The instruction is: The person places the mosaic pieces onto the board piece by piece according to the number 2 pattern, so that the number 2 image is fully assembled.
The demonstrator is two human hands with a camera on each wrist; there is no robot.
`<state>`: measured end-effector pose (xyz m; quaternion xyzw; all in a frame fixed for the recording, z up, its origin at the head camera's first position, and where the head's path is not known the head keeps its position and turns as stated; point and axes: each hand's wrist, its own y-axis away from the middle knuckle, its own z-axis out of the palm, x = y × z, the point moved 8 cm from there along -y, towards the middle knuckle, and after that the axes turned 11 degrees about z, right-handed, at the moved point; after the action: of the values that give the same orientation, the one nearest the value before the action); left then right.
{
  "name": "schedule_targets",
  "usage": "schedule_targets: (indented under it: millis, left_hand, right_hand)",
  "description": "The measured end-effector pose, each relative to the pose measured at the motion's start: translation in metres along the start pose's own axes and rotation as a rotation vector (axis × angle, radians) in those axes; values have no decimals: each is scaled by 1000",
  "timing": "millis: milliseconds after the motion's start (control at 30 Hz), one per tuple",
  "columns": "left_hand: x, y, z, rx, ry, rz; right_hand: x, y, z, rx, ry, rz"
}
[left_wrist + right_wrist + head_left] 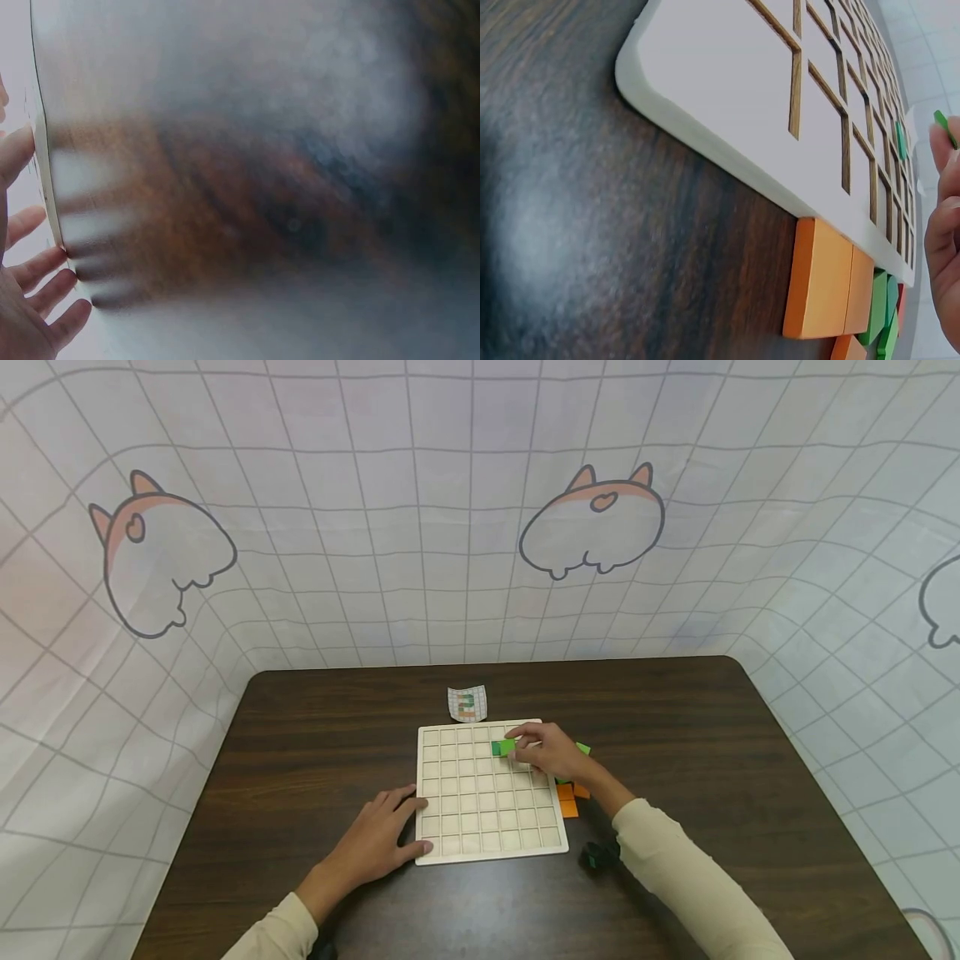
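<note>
A cream grid board [480, 839] with recessed square cells lies on the table. My left hand [382, 831] rests at its left edge, fingers spread and fairly straight, the thumb on the lower left corner; the left wrist view shows fingertips [69, 319] along that edge. Over the board's upper right part, my right hand [546, 750] pinches a bright green tile [507, 747] between thumb and finger. The same tile [943, 126] shows edge-on in the right wrist view. Left of it, a teal-green tile [496, 748] sits in a cell.
Orange tiles [567, 802] lie against the board's right edge, with green tiles [877, 307] behind them. A small paper with a coloured grid pattern [467, 703] lies beyond the board. A black object [596, 857] is beside the right forearm. A patterned curtain [420, 568] surrounds the table.
</note>
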<state>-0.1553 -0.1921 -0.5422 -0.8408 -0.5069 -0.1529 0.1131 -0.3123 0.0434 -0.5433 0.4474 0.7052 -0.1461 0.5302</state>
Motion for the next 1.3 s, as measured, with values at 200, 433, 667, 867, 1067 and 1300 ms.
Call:
schedule_targets:
  millis: [200, 433, 667, 867, 1067, 1300]
  left_hand:
    - [1, 0, 0, 6, 1, 1]
    - [1, 0, 1, 1, 7, 0]
    - [0, 1, 2, -3, 2, 5]
    - [0, 1, 0, 7, 3, 11]
    - [-1, 0, 1, 2, 6, -3]
    - [-1, 0, 1, 0, -3, -11]
  right_hand:
    - [-1, -4, 4, -2, 6, 11]
    - [-4, -8, 7, 25, 32, 5]
    - [-6, -12, 13, 30, 42, -13]
    - [-9, -18, 17, 22, 44, -17]
    - [-13, -22, 20, 6, 16, 1]
    - [-13, -23, 24, 54, 126, -13]
